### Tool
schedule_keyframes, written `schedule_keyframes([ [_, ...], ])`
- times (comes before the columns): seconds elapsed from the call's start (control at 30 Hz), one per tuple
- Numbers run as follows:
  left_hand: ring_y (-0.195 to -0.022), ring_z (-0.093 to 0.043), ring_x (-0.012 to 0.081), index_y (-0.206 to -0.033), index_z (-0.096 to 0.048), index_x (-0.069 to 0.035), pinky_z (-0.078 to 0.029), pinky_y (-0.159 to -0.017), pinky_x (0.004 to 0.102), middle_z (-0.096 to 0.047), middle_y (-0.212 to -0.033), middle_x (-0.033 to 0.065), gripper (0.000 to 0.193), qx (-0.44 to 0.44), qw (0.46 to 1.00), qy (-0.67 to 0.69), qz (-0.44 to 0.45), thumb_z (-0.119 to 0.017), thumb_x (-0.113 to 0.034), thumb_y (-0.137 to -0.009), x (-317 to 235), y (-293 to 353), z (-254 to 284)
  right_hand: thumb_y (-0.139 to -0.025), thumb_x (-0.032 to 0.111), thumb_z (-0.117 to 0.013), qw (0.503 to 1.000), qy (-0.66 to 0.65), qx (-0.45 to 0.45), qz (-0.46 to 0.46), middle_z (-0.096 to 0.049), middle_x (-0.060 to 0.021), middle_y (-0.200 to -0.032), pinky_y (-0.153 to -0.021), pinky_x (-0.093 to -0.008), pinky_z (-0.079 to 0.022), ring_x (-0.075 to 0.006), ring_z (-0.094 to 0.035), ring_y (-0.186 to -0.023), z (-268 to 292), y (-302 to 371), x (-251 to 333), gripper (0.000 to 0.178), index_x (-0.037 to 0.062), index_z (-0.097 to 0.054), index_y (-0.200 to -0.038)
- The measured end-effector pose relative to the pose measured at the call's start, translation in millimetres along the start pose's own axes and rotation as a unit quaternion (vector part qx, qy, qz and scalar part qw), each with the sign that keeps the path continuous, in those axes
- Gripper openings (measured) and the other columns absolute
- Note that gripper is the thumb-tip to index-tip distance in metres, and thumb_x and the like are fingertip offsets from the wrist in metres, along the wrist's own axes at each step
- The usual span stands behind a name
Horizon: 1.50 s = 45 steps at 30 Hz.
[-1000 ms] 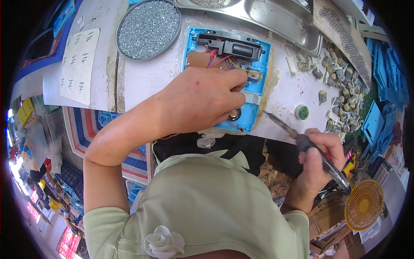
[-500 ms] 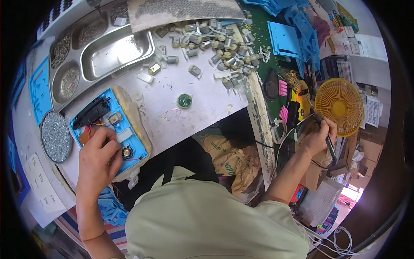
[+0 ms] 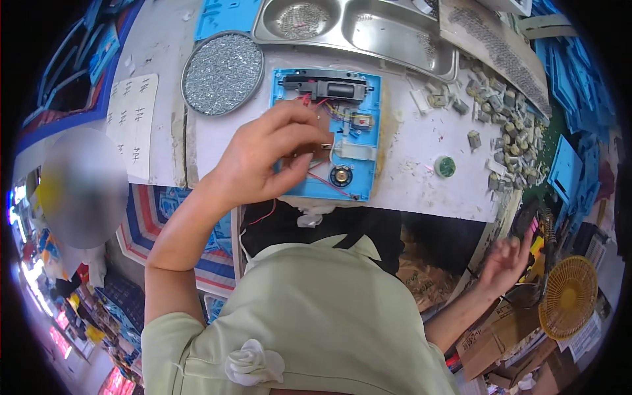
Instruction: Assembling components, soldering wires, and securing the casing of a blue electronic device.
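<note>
A blue plastic housing point(image 3: 361, 189) lies on the white table before me, its inner side up. Inside it are a black motor-like block point(image 3: 339, 91), a small metal motor point(image 3: 362, 120), a white plastic piece point(image 3: 355, 151), a round speaker point(image 3: 341, 176) and thin red wires. My left hand point(image 3: 266, 155) rests over the left part of the housing, fingers curled at a brown circuit board point(image 3: 324, 128); what they pinch is hidden. Off to the right, my right hand point(image 3: 505, 264) has its fingers apart and nothing visible in it, beside a yellow-and-black soldering stand point(image 3: 536, 249).
A round tray of small metal parts point(image 3: 222, 74) stands left of the housing, a steel compartment tray point(image 3: 395, 41) behind it. Several small motors point(image 3: 510, 125) are heaped at right, near a green tin point(image 3: 445, 166). A yellow basket point(image 3: 569, 296) is far right; another person point(image 3: 82, 187) is at left.
My view has swung left, so the table appears further right. My right hand has let go of the soldering iron and come back from the basket. The left hand stays at the housing.
</note>
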<state>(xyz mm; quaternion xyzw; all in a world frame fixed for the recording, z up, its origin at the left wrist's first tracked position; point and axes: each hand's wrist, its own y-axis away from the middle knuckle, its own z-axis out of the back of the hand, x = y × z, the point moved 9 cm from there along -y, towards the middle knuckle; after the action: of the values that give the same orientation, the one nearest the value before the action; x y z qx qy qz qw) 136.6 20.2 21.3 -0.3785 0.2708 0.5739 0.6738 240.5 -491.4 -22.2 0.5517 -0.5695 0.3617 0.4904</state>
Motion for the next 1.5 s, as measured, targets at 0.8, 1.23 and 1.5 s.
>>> schedule_keyframes([
  [0.8,-0.091,-0.056,0.0239,-0.107,-0.074,-0.012,-0.038,-0.086,0.0432,-0.059,-0.103,0.0036,0.036,-0.083,0.966,-0.218,-0.110,-0.077,-0.019,-0.072,-25.2,-29.3,-20.0,-0.081,0.026,-0.074,0.726,0.550,0.386,0.145,-0.066,-0.0124,-0.069,-0.059,-0.0455,-0.052,-0.0345,-0.067,-0.066,-365.8,30.8,-67.3,0.022,0.0065,-0.066,-0.075],
  [1.23,-0.092,-0.058,0.0263,-0.108,-0.074,-0.010,-0.038,-0.087,0.0446,-0.060,-0.101,0.0054,0.039,-0.057,0.964,-0.237,-0.103,-0.075,-0.014,-0.069,-27.2,-36.0,-25.8,-0.086,0.022,-0.069,0.676,0.580,0.406,0.206,-0.067,-0.0195,-0.070,-0.063,-0.0485,-0.053,-0.0410,-0.067,-0.068,-373.2,31.9,-70.4,0.024,0.0005,-0.063,-0.078],
  [1.5,-0.091,-0.056,0.0276,-0.106,-0.073,-0.008,-0.038,-0.087,0.0440,-0.058,-0.098,0.0078,0.036,-0.047,0.968,-0.226,-0.101,-0.075,-0.011,-0.071,-30.2,-39.9,-29.4,-0.085,0.028,-0.074,0.771,0.468,0.427,0.062,-0.070,-0.0188,-0.076,-0.070,-0.0449,-0.055,-0.0355,-0.070,-0.073,-351.1,15.2,-80.8,0.029,-0.0004,-0.069,-0.083],
])
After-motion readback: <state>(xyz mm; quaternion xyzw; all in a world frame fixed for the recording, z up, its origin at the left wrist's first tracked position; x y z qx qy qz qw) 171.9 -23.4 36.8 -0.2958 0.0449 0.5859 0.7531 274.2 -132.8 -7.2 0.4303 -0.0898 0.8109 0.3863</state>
